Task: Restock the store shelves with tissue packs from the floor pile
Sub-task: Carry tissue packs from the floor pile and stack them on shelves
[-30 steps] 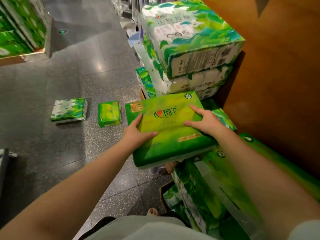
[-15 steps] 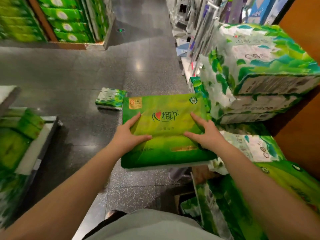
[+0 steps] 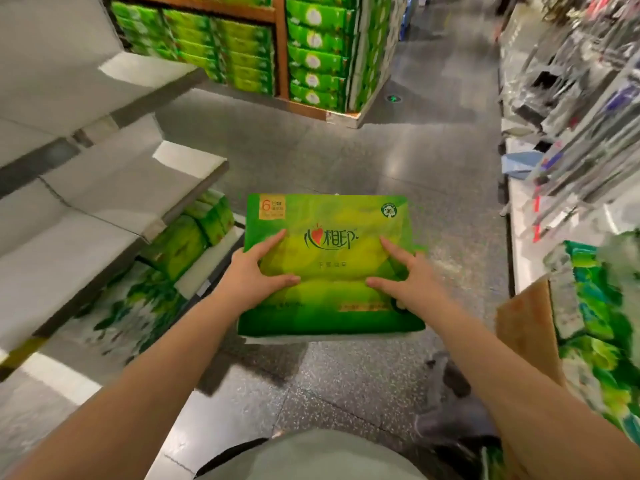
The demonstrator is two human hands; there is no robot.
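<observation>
**Green tissue pack carried flat between both hands in the aisle**

A person held a green six-pack of tissues [image 3: 330, 261] flat in front of the body, above the speckled grey floor [image 3: 346, 375] of the aisle. The left hand [image 3: 254, 277] gripped its left edge, forefinger and thumb spread wide across the top face; the remaining fingers went under the pack and could not be seen. The right hand [image 3: 407, 282] mirrored that grip on the right edge, thumb and forefinger splayed on top. Both bare forearms reached forward to it.

To the left stood grey tiered shelves [image 3: 114, 188], the upper boards bare where they showed, with green tissue packs [image 3: 194, 233] stocked on the lowest level. To the right, more green-and-white packs [image 3: 595, 306] were stacked, blurred, beside a brown cardboard panel [image 3: 526, 330]. Across the aisle a wooden-framed display [image 3: 280, 43] held rows of green cartons.
</observation>
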